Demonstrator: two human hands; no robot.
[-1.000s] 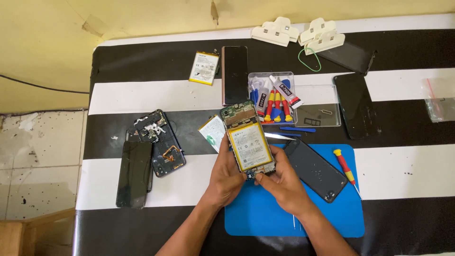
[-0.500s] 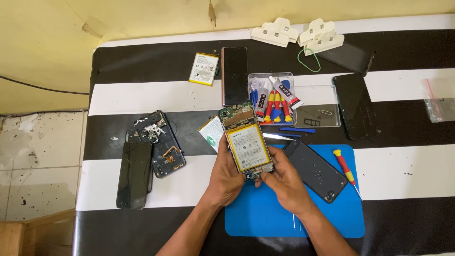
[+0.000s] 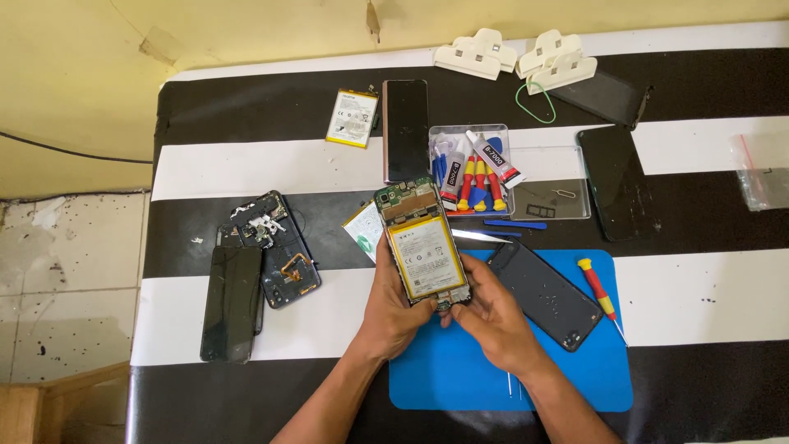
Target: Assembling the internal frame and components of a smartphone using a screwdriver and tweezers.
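Nothing much has moved since before: both hands hold the open phone [image 3: 423, 245] just above the blue mat [image 3: 460, 378] on the desk [image 3: 205, 164]. Its long side points away. Left hand [image 3: 393, 308] fingers grip its side; right hand [image 3: 491, 321] fingers pinch its near end.

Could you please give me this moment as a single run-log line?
left hand: holds open phone | right hand: at phone's bottom edge | phone: battery up, over blue mat | beside: back cover, screwdriver
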